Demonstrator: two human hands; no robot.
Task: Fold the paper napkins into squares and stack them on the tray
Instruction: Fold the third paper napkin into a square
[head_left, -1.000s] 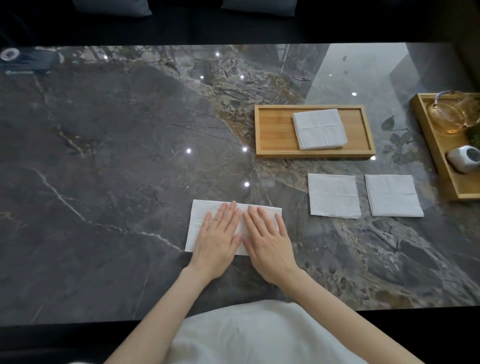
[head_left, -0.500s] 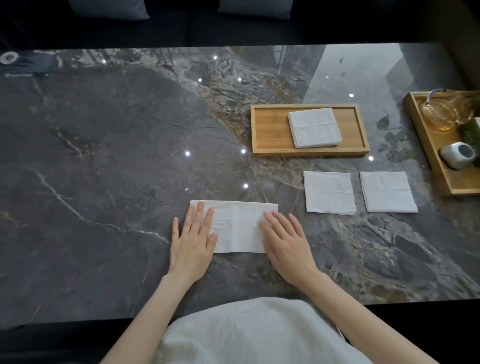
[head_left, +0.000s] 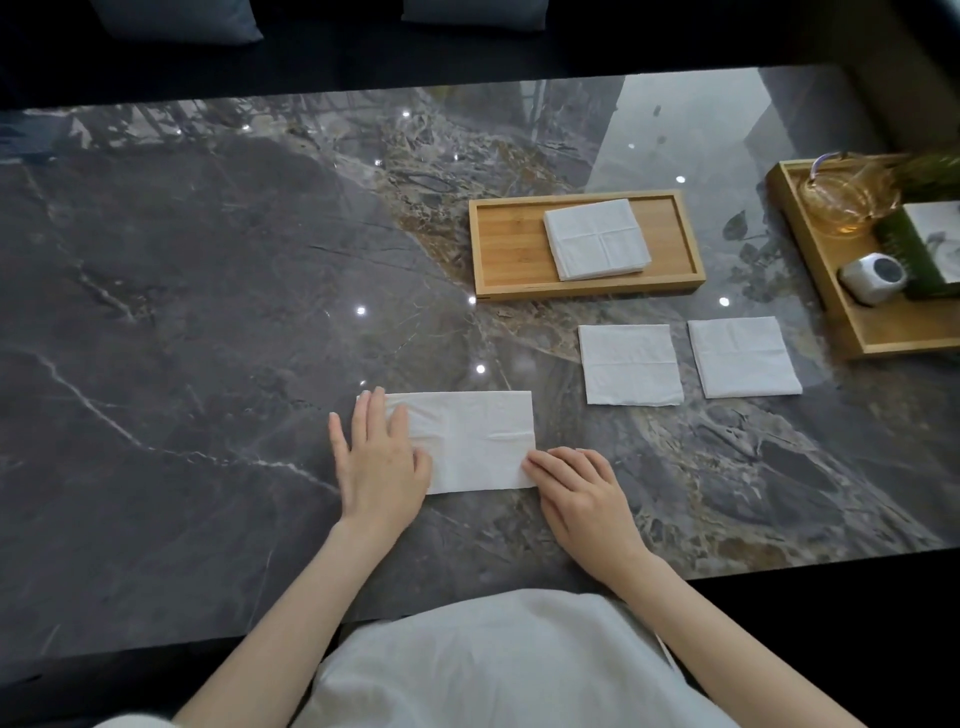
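While your half-folded napkin (head_left: 470, 441) lies flat as a wide rectangle at lower centre of the frame, your left hand (head_left: 379, 462) presses its left end, fingers straight, grip released. Your right hand (head_left: 579, 493) sits at the napkin's lower-right corner, fingertips touching the edge, fingers slightly bent; can't tell if they pinch the paper or just rest on it. Right of the napkin, two folded squares (head_left: 629, 365) (head_left: 744, 357) lie side by side on the worktop (head_left: 208, 312), apart from each other. Above them, right of centre, the wooden tray (head_left: 506, 244) holds a small stack of folded napkins (head_left: 597, 239), set slightly askew. At the right edge, a second wooden tray (head_left: 878, 332) carries a glass teapot (head_left: 844, 200), a small white device (head_left: 872, 275) and a green box (head_left: 904, 244).
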